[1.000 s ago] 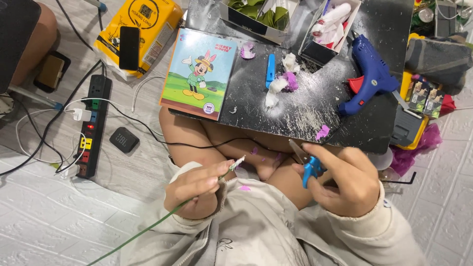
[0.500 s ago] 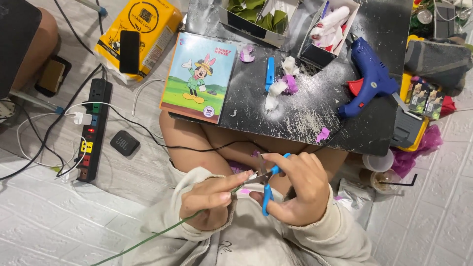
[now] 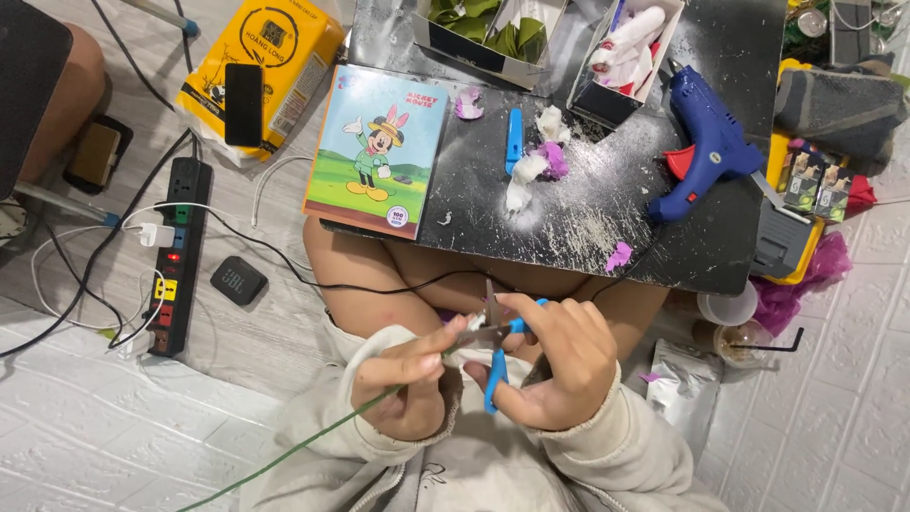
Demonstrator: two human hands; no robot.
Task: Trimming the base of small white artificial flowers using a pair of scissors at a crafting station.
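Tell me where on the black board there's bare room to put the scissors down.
The black board is barest along its near edge, between the picture book and the purple scrap, and between the paper bits and the blue glue gun. The far edge is crowded with boxes.

Your scissors (image 3: 495,365) have blue handles; the wire stem (image 3: 313,441) you hold is green. Your sleeves are beige. The table (image 3: 588,209) is black with white speckles. The glue gun (image 3: 706,142) is blue with a red trigger. The box (image 3: 270,62) is yellow; the power strip (image 3: 175,256) is black.
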